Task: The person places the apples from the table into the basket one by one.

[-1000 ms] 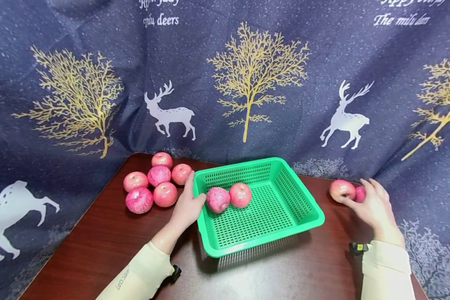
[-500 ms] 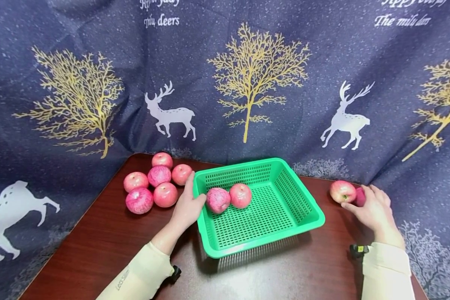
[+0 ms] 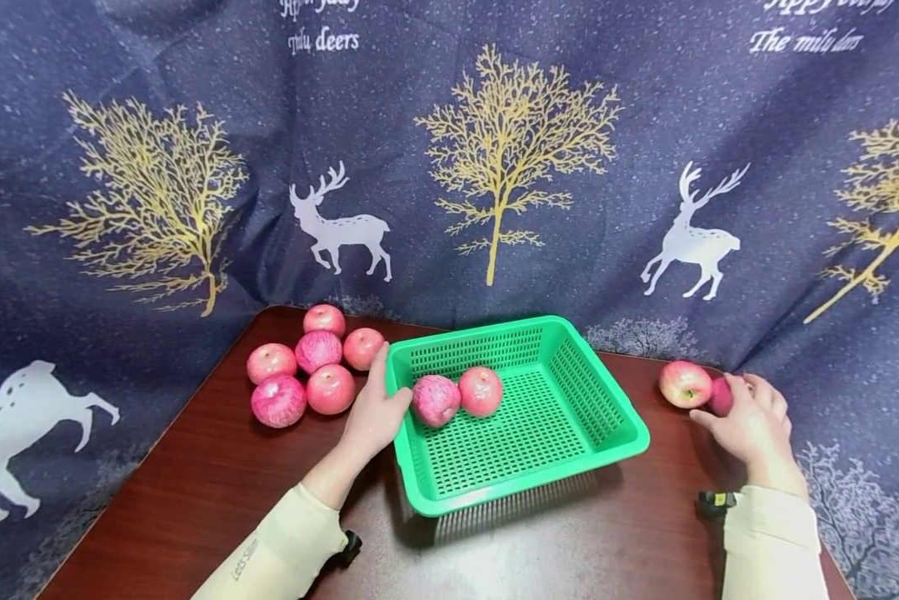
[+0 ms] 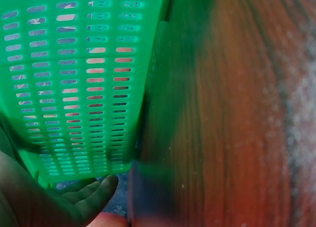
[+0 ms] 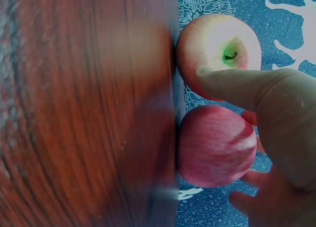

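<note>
My left hand [image 3: 377, 408] grips the left rim of a green plastic basket [image 3: 524, 492], thumb over the rim and fingers along the outside. In the left wrist view, its fingers [image 4: 96, 195] lie by the perforated basket wall [image 4: 108, 108]. Two apples, one dark red [image 3: 436, 400] and one pinkish [image 3: 481, 392], sit inside on the left. At the right, my right hand [image 3: 752, 421] is spread around a dark red apple [image 5: 215, 145], fingers on its far side. The thumb [image 5: 237, 84] extends across the edge of a paler apple [image 5: 207, 34] beside it.
Several apples [image 3: 331, 389] are clustered on the brown table [image 3: 194, 492], left of the basket. A dark blue cloth [image 3: 449, 208] printed with deer and trees hangs behind the table.
My right hand has shifted slightly right, its thumb drawing back from the paler apple and uncovering more of the dark red one. The left hand and basket stay put.
</note>
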`<control>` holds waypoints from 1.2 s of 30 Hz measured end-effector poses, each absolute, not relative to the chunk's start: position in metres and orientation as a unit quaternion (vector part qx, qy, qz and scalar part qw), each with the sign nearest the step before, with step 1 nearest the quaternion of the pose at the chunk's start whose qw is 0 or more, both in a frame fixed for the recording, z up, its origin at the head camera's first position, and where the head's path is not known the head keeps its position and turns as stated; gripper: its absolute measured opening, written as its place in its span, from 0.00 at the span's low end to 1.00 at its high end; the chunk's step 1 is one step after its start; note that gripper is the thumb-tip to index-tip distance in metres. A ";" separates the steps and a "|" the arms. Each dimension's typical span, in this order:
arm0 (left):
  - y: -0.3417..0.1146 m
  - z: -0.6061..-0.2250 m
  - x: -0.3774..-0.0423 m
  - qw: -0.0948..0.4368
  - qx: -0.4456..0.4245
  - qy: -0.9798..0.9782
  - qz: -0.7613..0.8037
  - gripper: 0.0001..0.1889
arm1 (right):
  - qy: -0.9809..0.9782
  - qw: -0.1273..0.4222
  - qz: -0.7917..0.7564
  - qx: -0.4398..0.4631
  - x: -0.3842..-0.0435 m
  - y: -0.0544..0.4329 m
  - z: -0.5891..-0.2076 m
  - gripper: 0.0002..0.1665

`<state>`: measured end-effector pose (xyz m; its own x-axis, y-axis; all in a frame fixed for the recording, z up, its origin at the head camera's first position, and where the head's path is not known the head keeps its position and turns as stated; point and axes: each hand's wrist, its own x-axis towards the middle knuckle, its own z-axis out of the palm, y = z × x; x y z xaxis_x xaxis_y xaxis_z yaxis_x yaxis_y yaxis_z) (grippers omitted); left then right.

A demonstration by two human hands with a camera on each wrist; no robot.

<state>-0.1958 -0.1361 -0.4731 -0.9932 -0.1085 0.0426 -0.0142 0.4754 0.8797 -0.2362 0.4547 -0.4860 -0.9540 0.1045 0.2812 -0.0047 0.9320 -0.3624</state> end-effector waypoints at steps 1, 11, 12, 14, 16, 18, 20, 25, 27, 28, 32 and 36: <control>-0.136 -0.473 -0.196 0.047 0.036 -0.858 -0.511 0.49 | -0.971 0.150 0.183 -0.027 -0.236 0.455 -0.486 0.50; -0.136 -0.473 -0.196 0.049 0.036 -0.857 -0.513 0.49 | -0.973 0.144 0.175 -0.045 -0.233 0.455 -0.483 0.48; -0.136 -0.473 -0.196 0.049 0.036 -0.856 -0.513 0.49 | -0.973 0.144 0.174 -0.049 -0.232 0.455 -0.483 0.48; -0.136 -0.473 -0.196 0.050 0.036 -0.856 -0.513 0.49 | -0.972 0.145 0.175 -0.058 -0.232 0.455 -0.483 0.47; -0.136 -0.473 -0.197 0.051 0.036 -0.856 -0.514 0.49 | -0.971 0.145 0.180 -0.067 -0.232 0.455 -0.483 0.45; -0.136 -0.473 -0.197 0.051 0.036 -0.856 -0.514 0.49 | -0.969 0.141 0.187 -0.074 -0.231 0.456 -0.483 0.44; -0.137 -0.473 -0.197 0.052 0.035 -0.857 -0.512 0.49 | -0.968 0.133 0.194 -0.081 -0.231 0.457 -0.483 0.43; -0.137 -0.473 -0.197 0.052 0.035 -0.857 -0.511 0.49 | -0.967 0.122 0.201 -0.093 -0.231 0.459 -0.485 0.42; -0.137 -0.473 -0.196 0.050 0.036 -0.856 -0.513 0.49 | -0.967 0.124 0.200 -0.098 -0.231 0.459 -0.486 0.42; -0.136 -0.473 -0.197 0.050 0.035 -0.856 -0.513 0.49 | -0.967 0.126 0.199 -0.100 -0.231 0.459 -0.486 0.42; -0.136 -0.473 -0.197 0.051 0.034 -0.857 -0.512 0.49 | -0.967 0.125 0.195 -0.107 -0.231 0.459 -0.485 0.44; -0.137 -0.474 -0.197 0.053 0.036 -0.859 -0.509 0.48 | -0.968 0.114 0.194 -0.108 -0.230 0.460 -0.483 0.47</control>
